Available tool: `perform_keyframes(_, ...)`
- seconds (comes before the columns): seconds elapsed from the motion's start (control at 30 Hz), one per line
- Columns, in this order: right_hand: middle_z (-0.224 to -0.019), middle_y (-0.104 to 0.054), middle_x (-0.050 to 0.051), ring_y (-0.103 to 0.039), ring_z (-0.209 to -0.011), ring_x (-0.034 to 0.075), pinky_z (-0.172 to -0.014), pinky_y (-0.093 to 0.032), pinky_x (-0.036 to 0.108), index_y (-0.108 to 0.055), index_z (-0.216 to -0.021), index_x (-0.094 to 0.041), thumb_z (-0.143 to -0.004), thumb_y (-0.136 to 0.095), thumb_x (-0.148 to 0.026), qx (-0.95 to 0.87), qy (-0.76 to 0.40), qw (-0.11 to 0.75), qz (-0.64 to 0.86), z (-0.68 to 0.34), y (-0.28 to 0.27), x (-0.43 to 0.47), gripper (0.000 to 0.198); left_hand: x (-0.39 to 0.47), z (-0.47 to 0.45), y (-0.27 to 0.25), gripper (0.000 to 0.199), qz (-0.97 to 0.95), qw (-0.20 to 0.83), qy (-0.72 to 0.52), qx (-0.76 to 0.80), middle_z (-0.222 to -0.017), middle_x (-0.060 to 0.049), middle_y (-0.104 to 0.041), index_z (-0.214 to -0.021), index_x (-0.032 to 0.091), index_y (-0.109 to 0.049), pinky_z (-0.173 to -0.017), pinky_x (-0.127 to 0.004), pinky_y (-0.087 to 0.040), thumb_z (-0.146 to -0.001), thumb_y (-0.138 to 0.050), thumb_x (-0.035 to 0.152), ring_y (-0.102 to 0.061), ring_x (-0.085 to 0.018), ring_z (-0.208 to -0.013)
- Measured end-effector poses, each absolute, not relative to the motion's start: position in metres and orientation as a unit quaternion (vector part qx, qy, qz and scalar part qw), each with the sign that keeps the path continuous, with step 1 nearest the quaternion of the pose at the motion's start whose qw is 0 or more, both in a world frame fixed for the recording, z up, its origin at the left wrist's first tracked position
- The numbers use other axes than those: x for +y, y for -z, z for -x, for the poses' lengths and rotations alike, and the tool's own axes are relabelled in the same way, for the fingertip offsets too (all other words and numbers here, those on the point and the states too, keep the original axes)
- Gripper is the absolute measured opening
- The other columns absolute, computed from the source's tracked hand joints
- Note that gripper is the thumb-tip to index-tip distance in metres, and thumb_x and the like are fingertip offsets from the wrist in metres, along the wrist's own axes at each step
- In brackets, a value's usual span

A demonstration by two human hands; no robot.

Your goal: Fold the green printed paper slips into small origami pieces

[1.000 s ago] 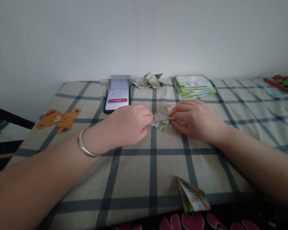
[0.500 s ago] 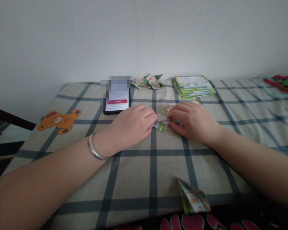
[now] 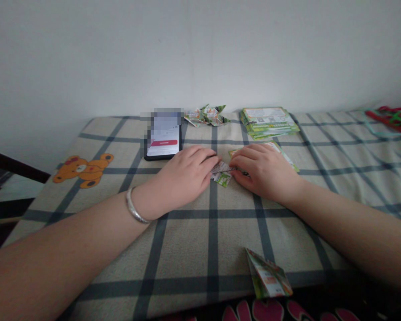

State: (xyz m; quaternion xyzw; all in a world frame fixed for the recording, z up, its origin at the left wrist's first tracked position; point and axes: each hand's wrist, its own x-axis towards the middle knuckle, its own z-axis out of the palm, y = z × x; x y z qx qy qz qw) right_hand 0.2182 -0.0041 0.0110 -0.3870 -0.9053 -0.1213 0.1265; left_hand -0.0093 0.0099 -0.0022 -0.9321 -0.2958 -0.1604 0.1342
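Observation:
Between my hands lies a small folded paper (image 3: 222, 175), printed in green, white and grey. My left hand (image 3: 192, 176), with a silver bangle at its wrist, has closed fingers on the paper's left side. At the paper's right side my right hand (image 3: 262, 171) pinches it with thumb and fingers; the fingertips are partly hidden. A flat printed sheet (image 3: 283, 156) lies partly under my right hand. Nearer to me, a folded paper triangle (image 3: 270, 276) rests by the table's front edge.
A phone (image 3: 163, 138) with a lit screen lies beyond my left hand. Beside it are folded paper pieces (image 3: 207, 116) and a stack of printed leaflets (image 3: 270, 121). A bear figure (image 3: 83, 170) is at the left on the checked tablecloth (image 3: 187, 249). Red and green items (image 3: 392, 118) lie far right.
My right hand has shifted slightly left, and more of the sheet beneath it shows. The small folded paper has moved and turned a little between my fingers.

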Motion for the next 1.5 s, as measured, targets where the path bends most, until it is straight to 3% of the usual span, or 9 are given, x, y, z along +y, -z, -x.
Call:
perform_keyframes(0.2,-0.099,-0.072,0.008,-0.062,-0.092,0.022,-0.079,-0.041,0.035,-0.071,-0.094,-0.018,-0.095,-0.052,-0.024,-0.923,0.131,0.145,0.333,-0.220,-0.012,-0.004,0.020,0.008,0.009,0.002,0.035,0.933,0.138,0.156,-0.293,-0.126,-0.017,-0.060,-0.122,0.006,-0.059,-0.104,-0.047,-0.046,-0.092,-0.050,0.022,-0.054,-0.031,-0.119)
perform_keyframes(0.37,-0.101,-0.072,0.008,-0.061,-0.096,0.023,-0.081,-0.043,0.036,-0.072,-0.097,-0.018,-0.095,-0.053,-0.026,-0.918,0.117,0.149,0.348,-0.220,-0.012,-0.004,0.021,0.008,0.008,-0.002,0.032,0.935,0.077,0.156,-0.310,-0.121,-0.017,-0.061,-0.116,0.006,-0.057,-0.104,-0.045,-0.045,-0.088,-0.054,0.021,-0.054,-0.030,-0.118)
perform_keyframes(0.5,-0.104,-0.072,0.007,-0.061,-0.099,0.024,-0.082,-0.044,0.037,-0.072,-0.098,-0.018,-0.094,-0.054,-0.028,-0.919,0.106,0.152,0.348,-0.222,-0.011,-0.003,0.021,0.011,0.007,-0.003,0.025,0.933,0.022,0.163,-0.321,-0.109,-0.013,-0.060,-0.105,0.010,-0.055,-0.097,-0.042,-0.047,-0.082,-0.061,0.020,-0.055,-0.027,-0.107)
perform_keyframes(0.87,-0.104,-0.073,0.006,-0.063,-0.098,0.024,-0.081,-0.045,0.037,-0.071,-0.094,-0.019,-0.094,-0.052,-0.028,-0.922,0.109,0.185,0.323,-0.222,-0.011,-0.005,0.022,0.015,0.009,-0.005,0.011,0.918,-0.030,0.236,-0.316,-0.087,-0.002,-0.062,-0.089,0.017,-0.056,-0.083,-0.035,-0.045,-0.085,-0.065,0.022,-0.057,-0.019,-0.087)
perform_keyframes(1.23,-0.094,-0.072,0.007,-0.065,-0.088,0.020,-0.077,-0.049,0.033,-0.065,-0.090,-0.019,-0.091,-0.055,-0.021,-0.889,0.012,0.299,0.346,-0.224,-0.014,-0.007,0.010,0.012,0.007,-0.014,0.005,0.865,-0.119,0.344,-0.345,-0.085,0.000,-0.066,-0.084,0.017,-0.060,-0.081,-0.032,-0.046,-0.086,-0.064,0.020,-0.061,-0.017,-0.088)
perform_keyframes(1.5,-0.096,-0.071,0.006,-0.063,-0.089,0.021,-0.079,-0.047,0.033,-0.065,-0.095,-0.020,-0.086,-0.064,-0.024,-0.895,-0.009,0.278,0.349,-0.227,-0.010,-0.001,0.010,0.011,0.008,-0.013,0.008,0.848,-0.199,0.384,-0.306,-0.085,-0.002,-0.069,-0.079,0.017,-0.060,-0.082,-0.034,-0.052,-0.085,-0.064,0.018,-0.066,-0.016,-0.086)
